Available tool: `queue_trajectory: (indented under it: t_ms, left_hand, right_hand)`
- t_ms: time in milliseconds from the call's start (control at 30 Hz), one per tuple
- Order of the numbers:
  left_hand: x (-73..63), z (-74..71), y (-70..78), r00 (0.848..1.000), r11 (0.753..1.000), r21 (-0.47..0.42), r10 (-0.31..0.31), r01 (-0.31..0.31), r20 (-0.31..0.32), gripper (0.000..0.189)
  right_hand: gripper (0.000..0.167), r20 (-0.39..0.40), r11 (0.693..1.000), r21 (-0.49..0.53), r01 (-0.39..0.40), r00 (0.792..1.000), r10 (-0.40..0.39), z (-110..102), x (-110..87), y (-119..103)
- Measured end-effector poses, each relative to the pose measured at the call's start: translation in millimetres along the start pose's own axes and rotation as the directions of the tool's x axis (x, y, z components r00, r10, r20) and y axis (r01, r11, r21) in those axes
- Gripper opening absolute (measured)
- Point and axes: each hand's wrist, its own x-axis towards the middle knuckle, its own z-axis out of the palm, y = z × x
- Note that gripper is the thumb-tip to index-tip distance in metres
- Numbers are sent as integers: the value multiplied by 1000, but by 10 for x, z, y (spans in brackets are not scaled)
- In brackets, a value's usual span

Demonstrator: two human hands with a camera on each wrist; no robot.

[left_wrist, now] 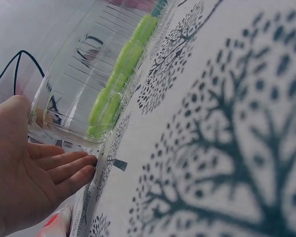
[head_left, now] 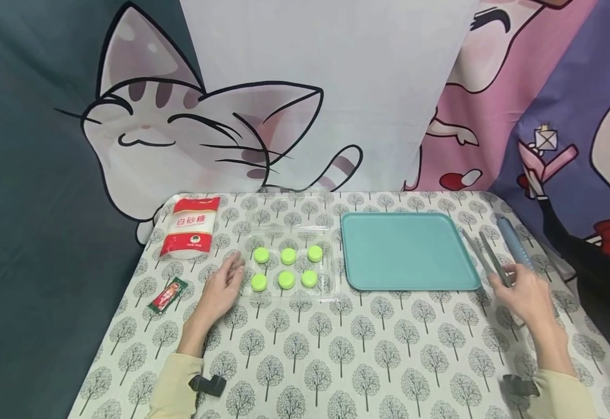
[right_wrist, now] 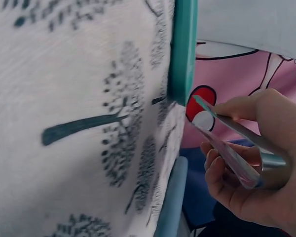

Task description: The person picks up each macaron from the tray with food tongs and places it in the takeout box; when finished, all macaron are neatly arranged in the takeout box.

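Note:
A clear plastic clamshell box (head_left: pixel 331 286) lies with its lid tipped back, holding several bright green macarons (head_left: pixel 286 280). Against its left end is my left hand (head_left: pixel 223 285), its fingers loosely extended and gripping nothing. The left wrist view shows that palm and the relaxed fingers (left_wrist: pixel 69 170) close beside the box's transparent wall. Over at the right, my right hand (head_left: pixel 524 294) holds metal tongs (head_left: pixel 493 256) between thumb and fingers. The tongs' tips are apart with nothing between them, as the right wrist view shows, and they point away from me beside the teal tray (head_left: pixel 409 250).
A red and white sugar bag (head_left: pixel 189 227) lies at the back left, with a small green and red packet (head_left: pixel 168 294) nearer me. A blue cylindrical rod (head_left: pixel 514 241) lies beyond the tongs near the right edge. Printed curtains hang behind the tree-patterned tablecloth (head_left: pixel 336 361).

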Motion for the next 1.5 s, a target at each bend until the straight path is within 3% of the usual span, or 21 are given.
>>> queue_trajectory:
  t_ms: [233, 600, 833, 1000, 1133, 1300, 1500]
  left_hand:
    - [3, 8, -1, 1000, 1000, 0, 7, -7, -4, 54]
    - [7, 23, -16, 1000, 1000, -3, 15, -15, 1, 54]
    - [0, 22, -6, 1000, 1000, 2, 9, -9, -1, 54]
    - [-2, 20, 2, 1000, 1000, 14, 9, -9, 2, 54]
    - [0, 16, 9, 1000, 1000, 20, 11, -11, 4, 54]
    - [5, 9, 6, 1000, 1000, 14, 15, -15, -4, 53]
    - [7, 8, -12, 1000, 1000, 6, 16, -16, 1, 53]
  right_hand:
    - [54, 73, 999, -37, -11, 997, 14, 28, 2, 110]
    - [66, 209, 990, -121, -66, 974, 91, 27, 28, 185]
    - [69, 182, 992, -123, -33, 982, 56, -90, 83, 93]
    - [61, 100, 994, -109, 20, 995, -9, -197, 186, -157]
    - [59, 56, 996, -59, 70, 996, -67, -225, 318, -478]
    - [59, 41, 988, 23, 152, 987, -153, -224, 518, -912]
    - [58, 82, 966, 113, 232, 967, -242, -127, 766, -1381]
